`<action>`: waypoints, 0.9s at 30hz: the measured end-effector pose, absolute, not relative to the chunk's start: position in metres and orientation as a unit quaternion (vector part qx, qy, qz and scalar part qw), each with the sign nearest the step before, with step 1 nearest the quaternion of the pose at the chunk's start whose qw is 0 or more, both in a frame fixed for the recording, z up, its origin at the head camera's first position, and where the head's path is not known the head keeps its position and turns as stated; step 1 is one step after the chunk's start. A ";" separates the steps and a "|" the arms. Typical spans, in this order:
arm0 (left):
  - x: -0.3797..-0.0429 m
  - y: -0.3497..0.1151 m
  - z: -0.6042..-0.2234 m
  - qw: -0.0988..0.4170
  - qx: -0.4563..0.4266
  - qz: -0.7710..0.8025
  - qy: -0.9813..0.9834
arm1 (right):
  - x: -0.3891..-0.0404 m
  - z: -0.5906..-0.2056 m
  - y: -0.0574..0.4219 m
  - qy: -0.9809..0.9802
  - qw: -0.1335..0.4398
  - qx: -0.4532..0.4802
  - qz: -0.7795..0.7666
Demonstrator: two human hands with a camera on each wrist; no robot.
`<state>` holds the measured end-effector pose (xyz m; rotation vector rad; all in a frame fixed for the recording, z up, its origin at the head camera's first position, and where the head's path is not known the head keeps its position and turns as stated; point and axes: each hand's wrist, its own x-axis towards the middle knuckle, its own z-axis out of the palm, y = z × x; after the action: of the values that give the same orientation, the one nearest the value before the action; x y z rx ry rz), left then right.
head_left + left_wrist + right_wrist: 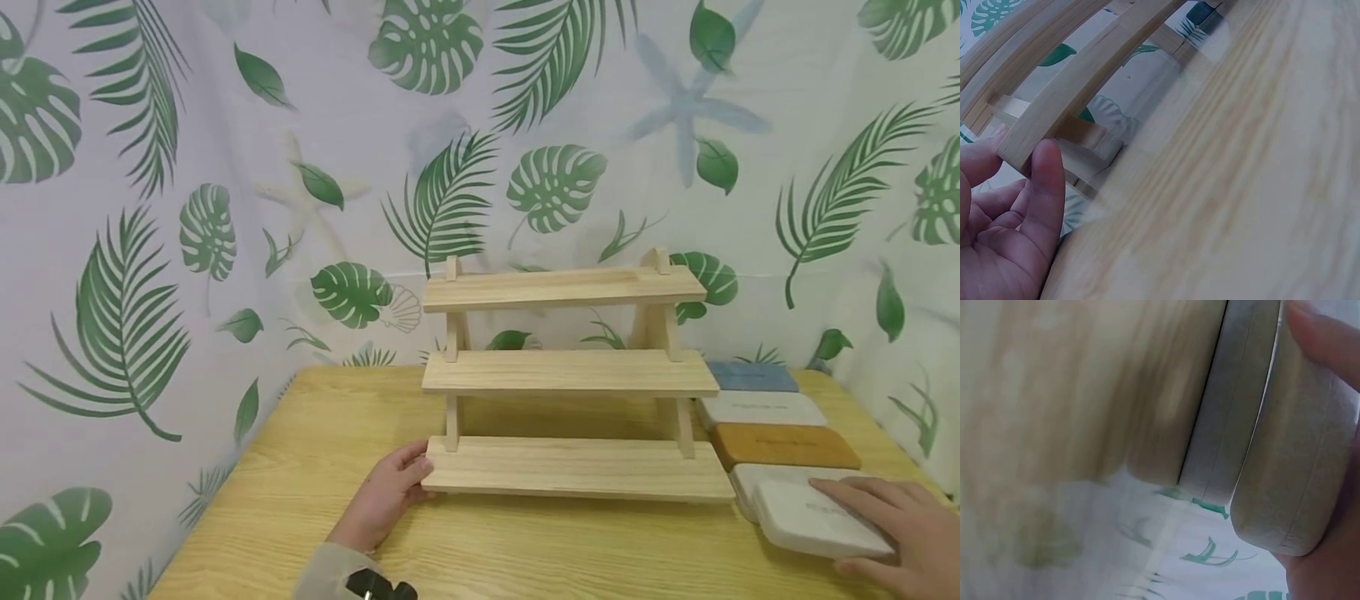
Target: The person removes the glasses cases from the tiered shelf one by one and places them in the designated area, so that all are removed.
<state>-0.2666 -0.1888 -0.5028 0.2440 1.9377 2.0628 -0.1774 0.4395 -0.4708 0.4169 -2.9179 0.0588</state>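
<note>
A three-tier wooden display stand (570,371) stands on the table. At the left end of its lowest shelf, my left hand (386,492) pinches the board; in the left wrist view the thumb (1047,187) and a finger lie on opposite faces of it. On the right, my right hand (903,529) grips a white flat case (817,521) with rounded corners. This case overlaps another white case (742,492) beneath it. The right wrist view shows the held case (1291,456) edge-on, lying against the other one, the thumb over its edge.
Behind the lower white case, an orange-brown case (783,446), a further white case (761,408) and a blue case (753,377) lie in a row beside the stand. A leaf-patterned curtain (465,108) hangs behind the wooden table (315,433).
</note>
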 end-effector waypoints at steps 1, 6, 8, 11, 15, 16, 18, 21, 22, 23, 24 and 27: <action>-0.267 -0.189 -0.503 0.148 0.085 0.719 0.674 | -0.178 -0.473 0.441 -0.984 0.100 0.145 0.022; -0.267 -0.191 -0.503 0.143 0.082 0.719 0.675 | -0.181 -0.486 0.451 -0.970 0.140 0.194 0.052; -0.268 -0.191 -0.504 0.142 0.083 0.718 0.676 | -0.182 -0.492 0.455 -0.959 0.160 0.227 0.061; -0.268 -0.191 -0.505 0.143 0.084 0.719 0.675 | -0.184 -0.501 0.459 -0.946 0.182 0.259 0.065; -0.270 -0.188 -0.506 0.146 0.088 0.720 0.673 | -0.181 -0.511 0.462 -0.953 0.165 0.247 0.055; -0.270 -0.188 -0.505 0.146 0.088 0.720 0.673 | -0.181 -0.513 0.463 -0.953 0.162 0.248 0.057; -0.270 -0.187 -0.505 0.145 0.088 0.720 0.673 | -0.181 -0.518 0.463 -0.952 0.155 0.257 0.057; -0.269 -0.187 -0.505 0.141 0.089 0.718 0.675 | -0.184 -0.520 0.461 -0.949 0.143 0.270 0.081; -0.268 -0.187 -0.505 0.141 0.090 0.718 0.676 | -0.184 -0.520 0.459 -0.953 0.126 0.261 0.092; -0.268 -0.187 -0.504 0.142 0.091 0.716 0.677 | -0.185 -0.518 0.457 -0.958 0.106 0.249 0.098; -0.268 -0.188 -0.504 0.142 0.092 0.715 0.678 | -0.186 -0.515 0.455 -0.963 0.084 0.235 0.105; -0.267 -0.188 -0.503 0.143 0.096 0.712 0.680 | -0.189 -0.506 0.449 -0.973 0.023 0.195 0.118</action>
<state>-0.2668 -0.1882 -0.5033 0.2759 1.9626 2.0549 -0.1892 0.4490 -0.5061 0.6034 -3.0133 0.3668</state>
